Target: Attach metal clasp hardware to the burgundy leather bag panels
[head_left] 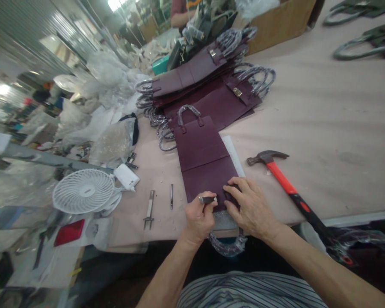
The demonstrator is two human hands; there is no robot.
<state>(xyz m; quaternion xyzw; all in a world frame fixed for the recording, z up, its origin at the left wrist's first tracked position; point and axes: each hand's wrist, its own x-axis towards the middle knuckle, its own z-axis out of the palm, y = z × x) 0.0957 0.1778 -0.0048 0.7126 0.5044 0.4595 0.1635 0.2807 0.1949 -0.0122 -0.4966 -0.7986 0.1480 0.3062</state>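
Note:
A burgundy leather bag panel (203,147) lies flat near the front edge of the table, with plastic-wrapped handles at both ends. My left hand (199,217) is closed around a short metal punch (208,199) over the near part of the panel; its tip is partly hidden by my fingers. My right hand (252,205) rests with fingers spread on the panel's near right corner, holding nothing. Under the panel shows a pale slab (233,155). The near wrapped handle (227,246) hangs over the table edge below my hands.
A claw hammer (285,184) with a red and black handle lies at right. Stacked burgundy panels (208,96) lie beyond. At left are a caliper-like metal tool (149,209), a thin metal rod (171,196), a white fan (85,191) and a red case (69,233). A cardboard box (280,28) stands behind.

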